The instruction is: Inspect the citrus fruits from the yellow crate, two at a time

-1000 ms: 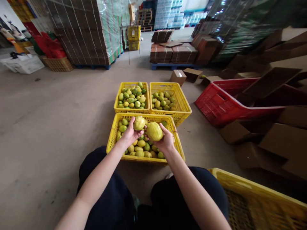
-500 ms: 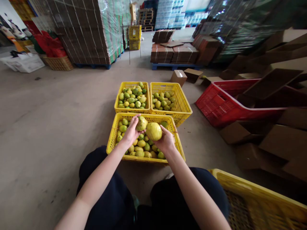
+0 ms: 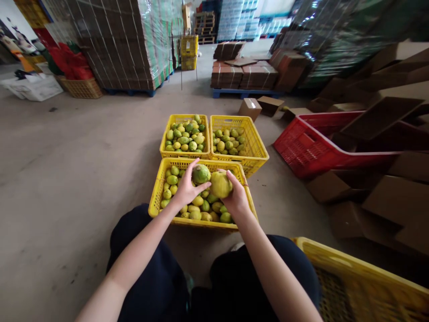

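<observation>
My left hand (image 3: 188, 187) is closed round a green-and-yellow lemon (image 3: 201, 174), thumb below and fingers behind it. A larger, yellower lemon (image 3: 221, 184) is gripped in my right hand (image 3: 236, 197), its thumb along the fruit's right side. Both fruits are held close together above the near yellow crate (image 3: 154, 197). Many loose green and yellow lemons (image 3: 197, 201) lie in that crate, partly hidden by my hands.
Behind stand two more yellow crates of lemons, a left one (image 3: 163, 145) and a right one (image 3: 256, 145). A red crate (image 3: 291, 143) and cardboard boxes (image 3: 392, 201) crowd the right. Another yellow crate (image 3: 362, 268) sits beside my right leg.
The lemon in my left hand has been turned and now shows a greener side. My right hand has turned its lemon too and shifted slightly right.
</observation>
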The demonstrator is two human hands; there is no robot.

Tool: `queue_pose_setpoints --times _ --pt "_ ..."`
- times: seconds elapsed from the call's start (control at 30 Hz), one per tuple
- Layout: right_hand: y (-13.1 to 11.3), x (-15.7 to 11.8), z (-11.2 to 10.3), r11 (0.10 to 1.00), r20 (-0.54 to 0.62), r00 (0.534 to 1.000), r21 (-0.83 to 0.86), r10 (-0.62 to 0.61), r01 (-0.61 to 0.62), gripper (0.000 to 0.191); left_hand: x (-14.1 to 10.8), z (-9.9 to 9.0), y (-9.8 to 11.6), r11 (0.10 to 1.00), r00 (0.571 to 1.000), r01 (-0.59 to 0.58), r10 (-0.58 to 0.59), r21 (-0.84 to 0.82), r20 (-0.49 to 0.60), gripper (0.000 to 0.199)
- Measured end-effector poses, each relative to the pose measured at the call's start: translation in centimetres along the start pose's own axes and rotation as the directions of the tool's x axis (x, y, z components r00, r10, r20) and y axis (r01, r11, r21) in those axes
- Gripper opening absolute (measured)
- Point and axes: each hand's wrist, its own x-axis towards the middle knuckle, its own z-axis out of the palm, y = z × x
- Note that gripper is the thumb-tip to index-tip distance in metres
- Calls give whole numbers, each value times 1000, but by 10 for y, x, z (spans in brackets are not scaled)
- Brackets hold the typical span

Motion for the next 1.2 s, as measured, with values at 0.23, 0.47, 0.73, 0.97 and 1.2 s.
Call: queue_pose_setpoints --times 0.23,0.47,0.73,0.97,1.2 --pt "8 1 -6 907 -26 923 -202 -383 370 26 -1 -4 20 978 986 -162 154 133 66 58" --pt "3 -12 -4 790 -25 817 -277 -576 547 15 -4 -7 38 996 1000 17 -15 -83 22 57" --pt "8 -6 -5 838 -27 854 -213 -519 502 20 -6 -9 33 997 990 -64 59 42 127 61" --pt "7 -4 11 989 -234 964 110 126 -103 24 -5 2 22 924 931 332 -354 -190 -94 29" --pt "-4 -9 14 959 -5 959 15 282 -282 16 4 -4 -1 654 727 630 -686 -419 22 42"
